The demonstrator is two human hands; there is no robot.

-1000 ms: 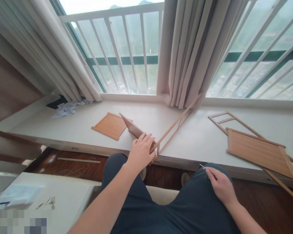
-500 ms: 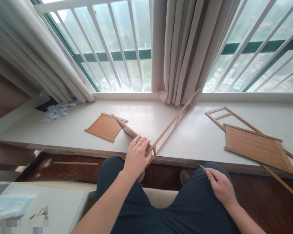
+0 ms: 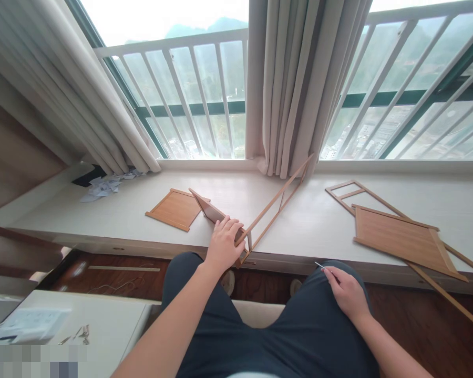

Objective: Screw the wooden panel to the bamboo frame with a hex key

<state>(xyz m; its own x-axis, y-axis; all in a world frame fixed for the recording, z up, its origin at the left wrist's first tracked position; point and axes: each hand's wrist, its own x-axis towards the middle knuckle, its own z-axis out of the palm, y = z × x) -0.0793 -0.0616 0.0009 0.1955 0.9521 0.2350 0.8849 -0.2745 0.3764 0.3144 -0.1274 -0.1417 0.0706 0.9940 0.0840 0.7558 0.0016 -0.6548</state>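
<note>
My left hand [image 3: 225, 242] grips the corner where a small wooden panel [image 3: 207, 206] meets a long wooden frame [image 3: 276, 203]. The frame stands on its edge on the white ledge, slanting back toward the curtain. My right hand [image 3: 346, 290] rests over my right thigh, its fingers closed on a thin metal tool [image 3: 319, 265] that points up and left. A flat wooden panel [image 3: 174, 209] lies on the ledge behind and left of my left hand. Farther right, a larger wooden panel [image 3: 402, 236] lies across another open frame [image 3: 349, 190].
Torn paper pieces [image 3: 102, 186] lie at the ledge's left end. A white table [image 3: 122, 320] at lower left holds small metal parts [image 3: 76, 336] and a plastic bag [image 3: 35, 320]. Grey curtains [image 3: 284, 94] hang behind the ledge, and barred windows stand beyond.
The view has tilted upward, showing more window. Both hands keep their holds, with no clear movement of the wooden parts on the ledge.
</note>
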